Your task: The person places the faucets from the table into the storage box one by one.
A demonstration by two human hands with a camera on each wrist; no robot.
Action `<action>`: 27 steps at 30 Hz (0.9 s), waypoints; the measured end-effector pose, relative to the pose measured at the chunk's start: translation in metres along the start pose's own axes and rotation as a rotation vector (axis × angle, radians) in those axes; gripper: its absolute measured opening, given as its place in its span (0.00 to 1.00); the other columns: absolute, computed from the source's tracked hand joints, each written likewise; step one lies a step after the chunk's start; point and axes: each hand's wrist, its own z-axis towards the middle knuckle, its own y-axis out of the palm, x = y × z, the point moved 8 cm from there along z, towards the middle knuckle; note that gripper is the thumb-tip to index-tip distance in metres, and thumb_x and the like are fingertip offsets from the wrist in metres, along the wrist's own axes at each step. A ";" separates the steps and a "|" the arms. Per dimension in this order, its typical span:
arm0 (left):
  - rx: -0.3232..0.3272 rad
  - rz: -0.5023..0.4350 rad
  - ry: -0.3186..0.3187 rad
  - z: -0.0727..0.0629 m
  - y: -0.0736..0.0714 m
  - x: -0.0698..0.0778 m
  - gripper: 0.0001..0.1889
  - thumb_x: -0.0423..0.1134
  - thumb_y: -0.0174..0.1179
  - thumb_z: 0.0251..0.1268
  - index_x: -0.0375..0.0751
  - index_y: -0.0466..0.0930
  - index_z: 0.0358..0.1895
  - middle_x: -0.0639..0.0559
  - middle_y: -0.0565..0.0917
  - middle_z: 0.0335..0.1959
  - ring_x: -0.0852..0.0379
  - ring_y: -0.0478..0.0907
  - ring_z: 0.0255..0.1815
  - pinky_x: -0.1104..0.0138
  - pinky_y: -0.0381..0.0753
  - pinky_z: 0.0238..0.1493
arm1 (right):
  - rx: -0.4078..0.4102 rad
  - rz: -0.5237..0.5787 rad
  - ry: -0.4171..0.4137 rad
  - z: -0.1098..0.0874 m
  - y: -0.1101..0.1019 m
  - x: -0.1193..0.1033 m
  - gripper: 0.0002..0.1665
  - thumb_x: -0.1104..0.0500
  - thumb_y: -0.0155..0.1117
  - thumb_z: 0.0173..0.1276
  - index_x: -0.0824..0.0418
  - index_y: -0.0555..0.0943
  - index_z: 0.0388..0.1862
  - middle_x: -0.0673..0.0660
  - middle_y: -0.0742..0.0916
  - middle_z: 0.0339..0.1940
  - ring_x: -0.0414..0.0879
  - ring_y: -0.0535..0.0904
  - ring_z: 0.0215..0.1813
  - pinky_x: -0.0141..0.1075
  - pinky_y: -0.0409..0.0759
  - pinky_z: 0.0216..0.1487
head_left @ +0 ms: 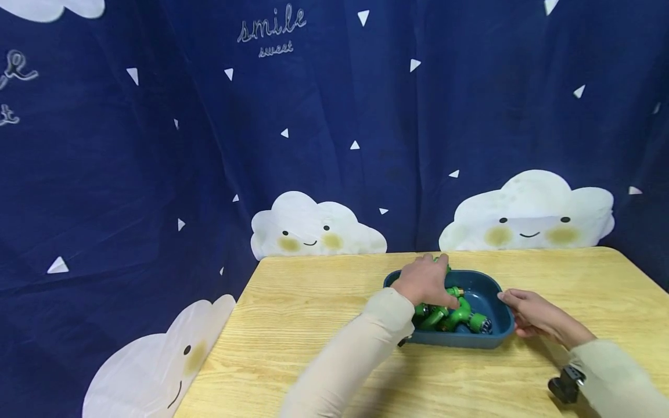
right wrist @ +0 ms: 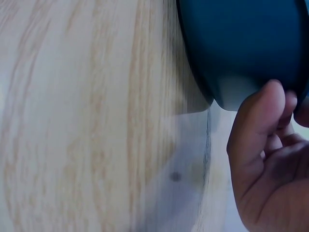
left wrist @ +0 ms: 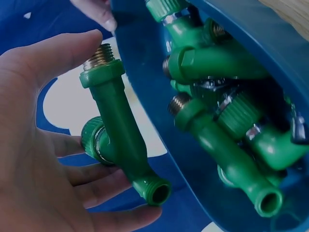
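My left hand (left wrist: 43,125) holds a green plastic tap (left wrist: 118,111) between thumb and fingers, its thumb at the brass threaded end and a finger beneath the spout. In the head view this hand (head_left: 425,281) is over the left part of a dark blue tub (head_left: 483,342) and hides much of the tap. Several more green taps (left wrist: 222,145) lie jumbled in the tub, mostly in its left and middle parts. At the tub's right end, my right hand (head_left: 538,316) pinches the rim, thumb on top; the right wrist view shows its fingers (right wrist: 263,108) against the tub wall.
The tub stands on a light wood-grain table (head_left: 292,325). Behind the table hangs a dark blue curtain (head_left: 324,104) with white clouds and triangles. A small black device (head_left: 567,383) is strapped on the right wrist.
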 end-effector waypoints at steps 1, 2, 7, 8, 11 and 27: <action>0.003 0.016 0.001 0.001 0.001 0.003 0.51 0.70 0.67 0.49 0.59 0.57 0.76 0.55 0.71 0.69 0.57 0.74 0.64 0.64 0.82 0.50 | 0.002 -0.001 -0.004 0.000 0.000 -0.001 0.21 0.47 0.37 0.83 0.62 0.70 0.40 0.49 0.78 0.22 0.40 0.78 0.22 0.32 0.80 0.25; 0.007 0.029 0.003 0.003 0.002 0.006 0.51 0.70 0.67 0.49 0.59 0.57 0.76 0.55 0.71 0.68 0.57 0.74 0.63 0.64 0.82 0.48 | 0.002 0.001 -0.008 -0.001 0.000 -0.001 0.20 0.48 0.38 0.83 0.62 0.69 0.41 0.49 0.78 0.22 0.39 0.78 0.22 0.32 0.80 0.25; -0.011 0.080 0.009 0.010 0.009 0.019 0.51 0.71 0.67 0.48 0.61 0.57 0.76 0.59 0.72 0.66 0.60 0.74 0.62 0.66 0.81 0.46 | -0.002 0.019 -0.014 -0.002 0.002 -0.002 0.19 0.48 0.39 0.82 0.61 0.69 0.42 0.48 0.78 0.23 0.39 0.78 0.23 0.32 0.81 0.25; -0.018 0.083 0.009 0.011 0.011 0.021 0.51 0.71 0.67 0.47 0.62 0.57 0.75 0.59 0.72 0.66 0.60 0.74 0.61 0.66 0.81 0.46 | -0.003 0.025 -0.014 -0.002 0.002 -0.001 0.18 0.48 0.39 0.82 0.61 0.69 0.42 0.48 0.78 0.23 0.39 0.79 0.23 0.32 0.81 0.25; -0.048 0.090 -0.011 0.015 0.016 0.027 0.49 0.72 0.68 0.46 0.64 0.59 0.73 0.61 0.73 0.64 0.62 0.74 0.60 0.66 0.81 0.46 | -0.004 0.027 -0.015 -0.004 0.003 0.001 0.19 0.49 0.39 0.83 0.62 0.69 0.44 0.49 0.79 0.24 0.39 0.80 0.23 0.33 0.81 0.26; -0.139 0.076 -0.005 0.031 0.030 0.047 0.48 0.71 0.72 0.41 0.75 0.61 0.71 0.70 0.76 0.61 0.67 0.77 0.55 0.69 0.80 0.46 | -0.013 0.009 -0.026 -0.003 -0.001 -0.004 0.21 0.50 0.36 0.83 0.65 0.70 0.45 0.52 0.82 0.28 0.42 0.82 0.26 0.35 0.85 0.29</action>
